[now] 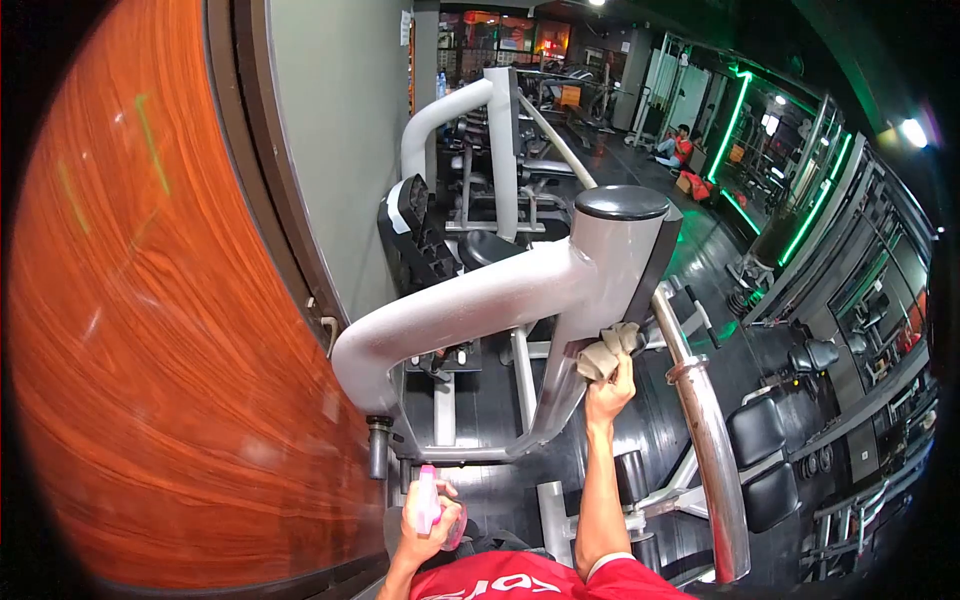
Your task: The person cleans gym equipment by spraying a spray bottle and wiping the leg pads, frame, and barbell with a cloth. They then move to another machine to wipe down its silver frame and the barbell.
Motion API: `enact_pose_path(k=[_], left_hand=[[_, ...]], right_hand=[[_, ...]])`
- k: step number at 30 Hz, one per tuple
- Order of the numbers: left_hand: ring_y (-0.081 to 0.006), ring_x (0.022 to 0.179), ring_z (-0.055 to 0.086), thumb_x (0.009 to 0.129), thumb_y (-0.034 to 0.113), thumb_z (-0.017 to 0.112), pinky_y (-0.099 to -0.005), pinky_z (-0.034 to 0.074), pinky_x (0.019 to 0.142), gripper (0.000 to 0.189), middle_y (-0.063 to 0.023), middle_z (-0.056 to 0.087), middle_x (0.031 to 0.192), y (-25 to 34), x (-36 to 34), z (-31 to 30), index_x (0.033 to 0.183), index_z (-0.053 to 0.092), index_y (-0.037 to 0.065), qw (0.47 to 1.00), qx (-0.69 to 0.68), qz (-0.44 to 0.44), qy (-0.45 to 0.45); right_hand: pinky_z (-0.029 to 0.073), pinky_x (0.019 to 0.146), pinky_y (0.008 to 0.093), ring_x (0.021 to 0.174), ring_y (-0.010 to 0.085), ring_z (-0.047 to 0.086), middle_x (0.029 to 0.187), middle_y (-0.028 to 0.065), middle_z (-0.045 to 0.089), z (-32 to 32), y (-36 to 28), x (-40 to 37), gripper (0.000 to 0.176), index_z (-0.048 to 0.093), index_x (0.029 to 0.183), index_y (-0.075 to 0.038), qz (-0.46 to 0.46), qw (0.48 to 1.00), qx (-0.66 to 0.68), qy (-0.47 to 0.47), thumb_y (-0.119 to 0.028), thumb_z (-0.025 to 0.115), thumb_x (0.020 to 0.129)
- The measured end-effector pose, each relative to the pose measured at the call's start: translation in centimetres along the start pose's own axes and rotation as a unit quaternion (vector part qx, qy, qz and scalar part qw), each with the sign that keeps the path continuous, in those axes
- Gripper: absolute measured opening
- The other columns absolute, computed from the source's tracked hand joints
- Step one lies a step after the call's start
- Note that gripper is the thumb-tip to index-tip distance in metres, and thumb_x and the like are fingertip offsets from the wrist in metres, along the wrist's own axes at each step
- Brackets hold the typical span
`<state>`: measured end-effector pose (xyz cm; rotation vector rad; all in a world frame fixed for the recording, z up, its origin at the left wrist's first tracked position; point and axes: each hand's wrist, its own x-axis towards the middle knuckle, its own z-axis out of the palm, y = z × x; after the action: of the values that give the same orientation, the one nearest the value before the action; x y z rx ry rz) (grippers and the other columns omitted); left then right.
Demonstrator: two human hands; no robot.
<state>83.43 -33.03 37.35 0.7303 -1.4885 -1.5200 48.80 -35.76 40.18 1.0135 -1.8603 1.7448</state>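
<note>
My right hand (610,398) is closed round a crumpled beige cloth (604,354) and presses it against the upright of a silver-grey gym machine frame (470,300). Low in front of my red shirt, my left hand (428,525) grips a pink spray bottle (429,500), its nozzle pointing up and away from me. The frame's thick tube curves from the left up to a post with a black round cap (622,203). Just right of the cloth, a chrome bar (708,450) slants down towards me.
A glossy wood panel (150,330) and a grey wall (340,130) stand close on my left. Black padded seats (757,430) and other machines are to the right. Far back, a person in red (680,147) sits on the floor near green light strips (728,125).
</note>
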Motion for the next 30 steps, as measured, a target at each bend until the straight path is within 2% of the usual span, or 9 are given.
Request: enact_pose_path(k=[5, 8, 9, 10, 14, 19, 22, 28, 30], left_hand=[[-0.0125, 0.075, 0.066, 0.085, -0.001, 0.066, -0.0273, 0.052, 0.071, 0.036, -0.0095, 0.061, 0.100, 0.2, -0.3, -0.2, 0.115, 0.047, 0.000, 1.000, 0.004, -0.012, -0.020], [-0.0144, 0.074, 0.064, 0.087, -0.004, 0.063, -0.0285, 0.055, 0.068, 0.036, -0.0125, 0.056, 0.103, -0.3, -0.3, -0.6, 0.117, 0.043, 0.001, 0.998, 0.040, 0.019, -0.044], [-0.0144, 0.074, 0.064, 0.087, -0.004, 0.063, -0.0285, 0.055, 0.068, 0.036, -0.0125, 0.056, 0.103, -0.3, -0.4, -0.6, 0.117, 0.043, 0.001, 0.999, 0.027, 0.021, -0.040], [-0.0143, 0.074, 0.064, 0.087, -0.004, 0.063, -0.0286, 0.055, 0.068, 0.036, -0.0125, 0.056, 0.103, -0.2, -0.5, -0.6, 0.117, 0.043, 0.001, 0.999, 0.014, 0.024, -0.035], [-0.0147, 0.074, 0.064, 0.087, -0.004, 0.063, -0.0290, 0.054, 0.068, 0.036, -0.0126, 0.056, 0.102, 0.1, -1.3, -1.1, 0.117, 0.043, 0.001, 0.999, 0.022, 0.021, -0.011], [-0.0151, 0.074, 0.064, 0.088, -0.002, 0.064, -0.0288, 0.053, 0.068, 0.035, -0.0124, 0.055, 0.102, 0.5, -2.4, -2.4, 0.116, 0.042, 0.001, 0.999, 0.024, 0.024, 0.035], [-0.0146, 0.073, 0.064, 0.088, -0.002, 0.064, -0.0283, 0.053, 0.068, 0.035, -0.0120, 0.056, 0.101, 0.3, -3.0, -3.2, 0.115, 0.042, 0.001, 0.998, 0.030, 0.020, 0.057], [-0.0125, 0.074, 0.064, 0.086, -0.002, 0.066, -0.0272, 0.052, 0.068, 0.035, -0.0094, 0.059, 0.101, 0.4, -4.2, -3.4, 0.114, 0.045, 0.002, 0.994, 0.003, 0.003, 0.112], [-0.0112, 0.075, 0.064, 0.084, -0.001, 0.067, -0.0266, 0.051, 0.068, 0.035, -0.0075, 0.062, 0.100, 0.5, -4.5, -3.4, 0.113, 0.048, 0.002, 0.991, -0.011, -0.012, 0.135]], right_hand=[[0.045, 0.102, 0.0456, 0.118, 0.0404, 0.058, 0.121, 0.0230, 0.062, -1.3, -4.3, 4.9, 0.026, 0.061, 0.115, 0.004, -0.196, 0.977, -0.055, 0.061, -0.011, 0.054, 0.095], [0.043, 0.103, 0.0521, 0.123, 0.0466, 0.053, 0.128, 0.0239, 0.058, -0.7, -9.8, 9.5, 0.035, 0.059, 0.118, 0.002, -0.313, 0.946, -0.019, 0.081, 0.006, 0.052, 0.084], [0.045, 0.101, 0.0476, 0.124, 0.0415, 0.054, 0.128, 0.0231, 0.059, -0.4, -11.4, 11.3, 0.035, 0.061, 0.117, 0.000, -0.355, 0.932, -0.031, 0.070, -0.010, 0.071, 0.085], [0.044, 0.104, 0.0504, 0.124, 0.0415, 0.053, 0.123, 0.0202, 0.060, 0.2, -13.4, 12.6, 0.034, 0.061, 0.113, 0.000, -0.374, 0.925, -0.058, 0.045, 0.002, 0.062, 0.079], [0.042, 0.107, 0.0434, 0.120, 0.0300, 0.057, 0.114, 0.0105, 0.065, 3.8, -19.2, 14.7, 0.029, 0.066, 0.105, -0.005, -0.415, 0.880, -0.213, -0.091, -0.003, 0.065, 0.077], [0.039, 0.110, 0.0422, 0.117, 0.0268, 0.058, 0.105, 0.0148, 0.066, 5.9, -19.0, 13.4, 0.020, 0.065, 0.096, 0.000, -0.454, 0.825, -0.306, -0.141, -0.010, 0.057, 0.080], [0.043, 0.105, 0.0437, 0.087, 0.0293, 0.062, 0.086, 0.0141, 0.063, 7.2, -18.3, 12.4, 0.011, 0.063, 0.090, -0.001, -0.406, 0.863, -0.242, -0.176, -0.008, 0.059, 0.084], [0.050, 0.072, 0.0459, 0.078, 0.0365, 0.063, 0.079, 0.0183, 0.062, 10.2, -19.2, 11.0, 0.010, 0.059, 0.084, -0.001, -0.340, 0.886, -0.178, -0.260, -0.010, 0.059, 0.088], [0.050, 0.070, 0.0469, 0.074, 0.0362, 0.064, 0.077, 0.0190, 0.063, 12.8, -19.8, 8.3, 0.012, 0.059, 0.081, -0.001, -0.367, 0.871, -0.148, -0.291, -0.011, 0.060, 0.087]])
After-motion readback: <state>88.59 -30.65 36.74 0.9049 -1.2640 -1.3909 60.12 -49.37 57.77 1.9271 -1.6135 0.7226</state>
